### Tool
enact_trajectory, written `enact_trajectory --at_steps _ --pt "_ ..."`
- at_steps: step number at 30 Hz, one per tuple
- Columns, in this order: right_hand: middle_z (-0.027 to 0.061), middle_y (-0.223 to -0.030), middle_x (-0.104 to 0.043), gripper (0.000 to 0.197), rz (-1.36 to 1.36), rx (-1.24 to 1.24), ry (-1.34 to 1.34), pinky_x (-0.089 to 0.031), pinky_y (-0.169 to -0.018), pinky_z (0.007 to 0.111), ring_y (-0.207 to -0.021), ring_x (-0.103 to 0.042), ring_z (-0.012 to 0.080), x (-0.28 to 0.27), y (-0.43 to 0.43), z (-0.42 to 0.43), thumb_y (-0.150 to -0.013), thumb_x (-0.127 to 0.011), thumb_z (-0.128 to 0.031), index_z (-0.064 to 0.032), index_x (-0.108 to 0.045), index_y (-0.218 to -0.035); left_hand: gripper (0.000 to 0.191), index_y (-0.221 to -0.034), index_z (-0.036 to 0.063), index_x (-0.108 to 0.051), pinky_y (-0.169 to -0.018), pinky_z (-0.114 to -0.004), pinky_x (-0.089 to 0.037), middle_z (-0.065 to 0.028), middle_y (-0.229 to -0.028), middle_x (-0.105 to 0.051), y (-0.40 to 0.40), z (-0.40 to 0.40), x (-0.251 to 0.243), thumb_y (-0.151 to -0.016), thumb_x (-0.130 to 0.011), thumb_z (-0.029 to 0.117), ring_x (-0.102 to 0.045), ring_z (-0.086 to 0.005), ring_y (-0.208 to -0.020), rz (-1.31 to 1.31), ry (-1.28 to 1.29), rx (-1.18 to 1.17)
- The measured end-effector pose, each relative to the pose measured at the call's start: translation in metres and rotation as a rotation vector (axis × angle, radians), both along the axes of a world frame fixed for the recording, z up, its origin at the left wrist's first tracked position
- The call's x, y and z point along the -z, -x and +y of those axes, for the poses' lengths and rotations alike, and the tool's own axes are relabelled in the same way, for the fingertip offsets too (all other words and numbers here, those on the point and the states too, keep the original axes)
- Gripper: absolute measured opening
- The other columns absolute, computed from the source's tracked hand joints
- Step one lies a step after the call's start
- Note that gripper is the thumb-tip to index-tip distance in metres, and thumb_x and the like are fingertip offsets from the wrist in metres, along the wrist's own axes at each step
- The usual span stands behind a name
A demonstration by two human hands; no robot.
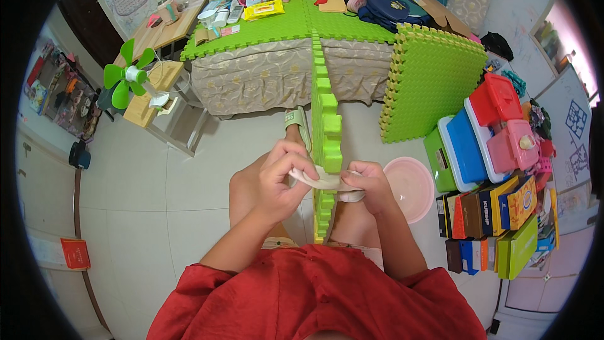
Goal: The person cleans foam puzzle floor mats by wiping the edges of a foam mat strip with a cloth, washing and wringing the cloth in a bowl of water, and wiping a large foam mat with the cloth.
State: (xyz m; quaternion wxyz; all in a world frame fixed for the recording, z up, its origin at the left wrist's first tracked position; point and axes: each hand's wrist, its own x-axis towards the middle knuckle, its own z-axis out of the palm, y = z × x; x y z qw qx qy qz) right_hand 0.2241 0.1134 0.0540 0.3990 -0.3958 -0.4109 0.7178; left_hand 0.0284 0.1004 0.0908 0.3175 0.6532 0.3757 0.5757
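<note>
A whitish cloth point(329, 181) stretches between my two hands, over the top of a green foam floor mat point(319, 118) with toothed interlocking edges. That mat stands on edge between my knees and reaches toward the sofa. On its left side, my left hand point(287, 177) pinches one end of the cloth between thumb and bent fingers. To the right of the mat, my right hand point(367, 184) grips the other end, with a fold of cloth hanging below the fingers.
More green foam mats point(432, 85) stand stacked at the right, near a pink basin point(409, 189). Storage boxes point(465, 144) and shoe boxes point(490, 212) are piled farther right. A sofa point(255, 75) carries mats and clutter. A green-bladed fan point(134, 74) stands on a wooden stool point(155, 104).
</note>
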Motion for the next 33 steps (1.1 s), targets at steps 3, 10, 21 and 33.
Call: enact_trajectory --at_steps 3,10,21,33 --pt "-0.0013 -0.062 -0.054 0.022 0.066 -0.005 0.005 -0.032 -0.046 0.019 -0.051 -0.044 0.0039 -0.007 -0.001 0.002 -0.084 -0.06 -0.019 -0.0067 -0.054 -0.067 0.011 -0.07 0.0031 -0.058 -0.062 -0.021 -0.036 -0.0043 -0.083 -0.047 -0.006 0.006 0.016 -0.066 -0.061 -0.007 -0.047 -0.012 -0.072 -0.12 0.12 0.04" --pt "0.004 -0.057 -0.052 0.024 0.038 0.092 -0.06 -0.037 -0.042 0.023 -0.046 -0.047 0.0095 -0.035 0.012 0.0 -0.083 -0.055 -0.015 -0.0033 -0.05 -0.062 0.009 -0.068 0.0012 -0.058 -0.059 -0.02 -0.033 -0.0025 -0.076 -0.047 -0.004 0.008 0.039 -0.066 -0.055 -0.007 -0.044 -0.0096 -0.068 -0.097 0.225 0.072" --pt "-0.001 -0.056 -0.047 0.021 -0.281 0.363 -0.113 -0.033 -0.043 0.021 -0.047 -0.04 0.0054 -0.004 0.021 -0.004 -0.078 -0.053 -0.005 -0.0039 -0.049 -0.057 0.009 -0.068 0.0 -0.059 -0.057 -0.02 -0.034 -0.0019 -0.072 -0.049 -0.008 0.013 0.013 -0.065 -0.054 -0.006 -0.044 -0.008 -0.064 -0.187 0.251 0.037" --pt "0.0041 -0.053 -0.04 0.032 -0.388 0.608 -0.556 -0.032 -0.048 0.026 -0.054 -0.035 0.0064 -0.011 0.035 0.022 -0.087 -0.052 -0.015 0.0012 -0.041 -0.062 0.005 -0.067 -0.0003 -0.058 -0.048 -0.02 -0.032 0.0008 -0.062 -0.051 -0.002 0.028 0.039 -0.067 -0.054 -0.003 -0.042 -0.0053 -0.053 -0.323 0.516 0.026"
